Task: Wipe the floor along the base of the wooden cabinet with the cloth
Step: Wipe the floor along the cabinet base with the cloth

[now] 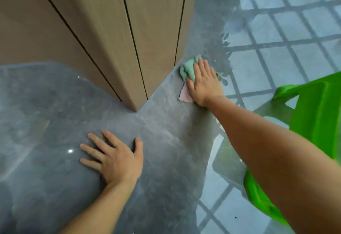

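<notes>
A green plastic chair (311, 123) is located at the right of the scene, just beside the extended right forearm. A pale grid pattern of reflected light is seen on the glossy grey floor (166, 150) to the right and far right. A pale skirting edge is visible at the far top. The wooden cabinet (114, 30) occupies the left and centre, with dark vertical gaps between its panels; its near corner meets the floor at centre.

The cloth (188, 68) is positioned on the floor against the base of the cabinet's right face, near its far corner. The cloth is bunched, mint green at the far end, with a pink corner exposed at the near end. It is covered largely by the right hand (203, 84), which is pressed flat upon it, fingers together and pointed away. The cloth is pinned beneath the palm rather than gripped.

The right arm is extended nearly straight, reaching far and leftward. The left hand (114, 158) is laid flat on the floor near the cabinet's near corner, well apart from the cloth, fingers spread and empty.
</notes>
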The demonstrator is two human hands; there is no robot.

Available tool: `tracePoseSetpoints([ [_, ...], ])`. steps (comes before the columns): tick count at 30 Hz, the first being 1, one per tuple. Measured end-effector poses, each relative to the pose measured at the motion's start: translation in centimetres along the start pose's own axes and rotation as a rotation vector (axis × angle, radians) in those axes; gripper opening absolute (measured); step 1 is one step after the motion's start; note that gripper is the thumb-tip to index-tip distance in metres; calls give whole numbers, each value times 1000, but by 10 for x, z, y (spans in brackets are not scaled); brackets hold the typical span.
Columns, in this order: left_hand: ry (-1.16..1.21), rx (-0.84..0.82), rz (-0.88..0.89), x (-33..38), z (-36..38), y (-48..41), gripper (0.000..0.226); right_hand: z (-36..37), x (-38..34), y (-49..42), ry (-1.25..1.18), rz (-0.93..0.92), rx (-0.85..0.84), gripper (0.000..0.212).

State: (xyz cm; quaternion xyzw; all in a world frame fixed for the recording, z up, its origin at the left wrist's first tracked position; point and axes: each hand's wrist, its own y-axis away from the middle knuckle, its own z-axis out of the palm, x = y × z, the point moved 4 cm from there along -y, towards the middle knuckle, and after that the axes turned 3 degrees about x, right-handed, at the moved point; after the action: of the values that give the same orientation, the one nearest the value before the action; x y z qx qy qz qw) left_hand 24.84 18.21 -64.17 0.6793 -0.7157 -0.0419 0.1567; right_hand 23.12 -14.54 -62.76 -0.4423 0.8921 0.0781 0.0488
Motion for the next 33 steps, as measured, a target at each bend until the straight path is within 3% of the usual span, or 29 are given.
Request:
tracePoseSetpoints([
  [2,31,23,-28,9,4,1,100,4,-25,2,-87,112,22,69],
  [3,43,42,-28,11,5,2,102,9,-41,14,-95,78,37,68],
  [7,48,80,-11,8,5,5,105,32,-105,113,-72,-577,-49,62],
  [9,35,79,-3,7,6,4,106,29,-96,113,-16,-877,-141,59],
  [11,23,91,-16,7,8,1,106,20,-74,78,64,-1019,-161,58],
  [13,16,96,-16,7,9,-1,105,11,-48,35,112,-901,-146,59],
  [18,19,114,5,3,13,-3,104,-2,7,-19,66,-169,-20,63],
  [23,26,125,15,3,13,-6,103,-3,-19,-27,-80,255,-76,68],
  [25,38,91,18,5,7,-2,103,5,-59,4,-128,264,-103,73],
  [28,76,20,-17,4,-6,-3,96,14,-115,74,-140,47,-132,78],
  [30,113,-7,-28,-4,-20,-1,87,18,-133,118,-143,-91,-256,86],
  [33,186,-54,106,2,-38,10,64,9,-132,145,-405,-33,-347,78],
])
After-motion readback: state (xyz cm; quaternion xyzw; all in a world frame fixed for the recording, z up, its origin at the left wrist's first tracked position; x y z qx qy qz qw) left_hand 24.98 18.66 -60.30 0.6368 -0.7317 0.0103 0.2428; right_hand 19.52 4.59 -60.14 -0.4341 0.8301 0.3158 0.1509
